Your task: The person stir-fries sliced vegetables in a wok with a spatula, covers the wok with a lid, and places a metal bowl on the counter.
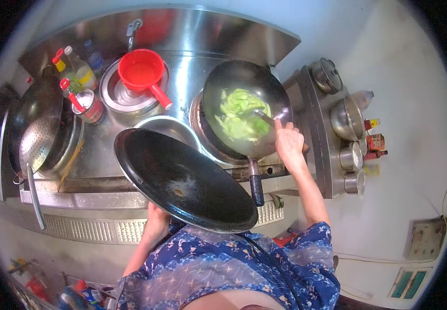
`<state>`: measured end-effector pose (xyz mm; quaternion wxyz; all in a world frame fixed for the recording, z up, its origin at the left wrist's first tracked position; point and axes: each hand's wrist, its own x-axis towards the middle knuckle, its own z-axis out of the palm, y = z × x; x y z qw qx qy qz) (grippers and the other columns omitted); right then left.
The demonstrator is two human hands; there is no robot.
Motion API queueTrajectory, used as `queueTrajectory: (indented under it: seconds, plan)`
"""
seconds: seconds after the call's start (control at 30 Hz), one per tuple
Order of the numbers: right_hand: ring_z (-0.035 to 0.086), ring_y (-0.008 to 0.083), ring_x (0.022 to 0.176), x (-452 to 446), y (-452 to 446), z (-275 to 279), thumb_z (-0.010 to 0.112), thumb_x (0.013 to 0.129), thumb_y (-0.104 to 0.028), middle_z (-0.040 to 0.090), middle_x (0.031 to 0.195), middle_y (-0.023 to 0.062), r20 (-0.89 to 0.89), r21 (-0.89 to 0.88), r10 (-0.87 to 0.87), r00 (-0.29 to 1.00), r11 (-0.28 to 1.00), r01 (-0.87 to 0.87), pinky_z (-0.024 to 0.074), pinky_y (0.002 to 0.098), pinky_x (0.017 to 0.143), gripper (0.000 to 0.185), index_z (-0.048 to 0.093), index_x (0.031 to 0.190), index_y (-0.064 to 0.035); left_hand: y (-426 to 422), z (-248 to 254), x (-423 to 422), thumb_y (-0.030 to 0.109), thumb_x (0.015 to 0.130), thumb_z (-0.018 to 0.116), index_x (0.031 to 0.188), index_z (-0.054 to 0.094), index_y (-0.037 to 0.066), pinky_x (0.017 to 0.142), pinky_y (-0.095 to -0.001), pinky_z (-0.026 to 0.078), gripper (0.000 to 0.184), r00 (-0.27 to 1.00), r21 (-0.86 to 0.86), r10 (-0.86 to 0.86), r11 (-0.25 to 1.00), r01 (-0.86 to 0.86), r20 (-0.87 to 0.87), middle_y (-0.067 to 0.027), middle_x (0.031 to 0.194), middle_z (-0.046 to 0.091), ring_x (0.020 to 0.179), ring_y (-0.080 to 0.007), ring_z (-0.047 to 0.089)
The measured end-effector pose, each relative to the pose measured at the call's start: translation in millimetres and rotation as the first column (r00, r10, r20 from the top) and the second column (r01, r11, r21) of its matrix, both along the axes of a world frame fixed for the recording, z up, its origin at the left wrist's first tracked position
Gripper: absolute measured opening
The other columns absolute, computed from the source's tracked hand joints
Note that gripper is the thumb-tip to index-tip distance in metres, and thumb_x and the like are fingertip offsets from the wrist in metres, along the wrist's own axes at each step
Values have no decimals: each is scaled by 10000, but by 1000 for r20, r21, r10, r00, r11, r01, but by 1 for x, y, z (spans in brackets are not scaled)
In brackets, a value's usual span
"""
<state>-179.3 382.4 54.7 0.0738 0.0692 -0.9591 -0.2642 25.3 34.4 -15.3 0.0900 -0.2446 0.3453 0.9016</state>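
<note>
My right hand (289, 143) is closed around the handle of a spatula (265, 117), whose metal blade dips into sliced green vegetables (240, 105). They lie in a dark wok (224, 80) on the burner, its black-gripped handle (255, 188) pointing toward me. At the lower left, my left hand (156, 223) holds up a large black lid (187, 178), tilted between my body and the stove. The lid hides most of those fingers and part of a metal pot (169, 125) behind it. Some haze hangs over the vegetables.
A red ladle-shaped scoop (141, 71) rests over a lidded pot (111, 101) below the tap (133, 31). Bottles (81, 72) and a can (89, 107) stand left of it. Farther left is a perforated strainer (38, 140) on a pan. Metal bowls (346, 119) line the right-hand shelf.
</note>
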Motion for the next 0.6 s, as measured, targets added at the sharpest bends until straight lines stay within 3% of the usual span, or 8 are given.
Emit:
queueTrajectory:
  seconds: [0.07, 0.27, 0.33, 0.53, 0.6]
  plan:
    - [650, 270, 710, -5, 4, -6, 608, 779, -114, 589, 835, 126, -18, 44, -1, 1000, 999, 1, 539, 359, 543, 487, 545, 1261, -141, -1, -5, 2, 23, 860, 532, 1177, 538, -23, 899, -334, 466, 320, 1000, 17, 17, 1000, -17, 2, -113, 1132, 614, 1045, -204, 576]
    - [654, 302, 716, -10, 12, -21, 598, 790, -109, 600, 858, 158, -74, -81, -11, 997, 997, 5, 544, 386, 558, 483, 542, 1270, -129, -4, 6, 1, 43, 860, 547, 1192, 524, -22, 882, -330, 482, 340, 999, 3, -31, 1000, 31, -11, -115, 1141, 609, 1053, -213, 579]
    - [654, 320, 716, 0, 15, -6, 563, 806, -85, 608, 873, 177, 73, -162, -22, 997, 986, 34, 542, 404, 559, 456, 556, 1258, -141, -5, 5, 1, 48, 856, 552, 1193, 523, -22, 876, -325, 485, 345, 998, -12, -62, 998, 62, -17, -113, 1138, 610, 1046, -213, 584]
    - [657, 330, 719, -1, 27, -8, 558, 801, -83, 612, 866, 181, 29, -139, 2, 1000, 990, 2, 533, 416, 558, 466, 562, 1261, -155, -1, 11, -2, 49, 852, 547, 1168, 541, -25, 855, -300, 491, 325, 999, -25, -35, 999, 36, 34, -109, 1124, 622, 1010, -201, 603]
    - [658, 330, 723, -2, 28, -8, 568, 796, -92, 612, 869, 182, 34, -137, 7, 999, 991, -3, 533, 417, 562, 469, 563, 1260, -155, -4, 1, -1, 51, 857, 546, 1193, 519, -19, 867, -319, 494, 344, 995, 0, -96, 995, 96, 4, -113, 1139, 615, 1027, -207, 598]
